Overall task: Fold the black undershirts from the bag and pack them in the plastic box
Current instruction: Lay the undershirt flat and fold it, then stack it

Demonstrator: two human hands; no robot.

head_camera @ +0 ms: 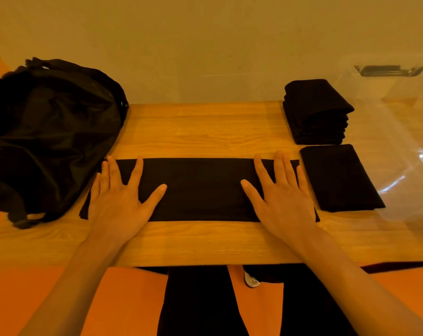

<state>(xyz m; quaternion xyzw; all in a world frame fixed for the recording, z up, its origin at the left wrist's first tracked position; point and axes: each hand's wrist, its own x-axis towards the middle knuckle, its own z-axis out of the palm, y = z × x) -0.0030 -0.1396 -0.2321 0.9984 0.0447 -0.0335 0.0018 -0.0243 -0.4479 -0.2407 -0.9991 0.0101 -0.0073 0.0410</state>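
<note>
Black undershirt strip point(200, 189), black bag point(47, 132), black folded stack point(318, 112); orange-brown wood-grain table point(205, 132); orange floor point(123, 299)

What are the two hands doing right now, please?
Left hand: open, flat on the undershirt strip.
Right hand: open, flat on the same strip.

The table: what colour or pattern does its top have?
The table is light brown wood with visible grain, seen best in the head view.
</note>
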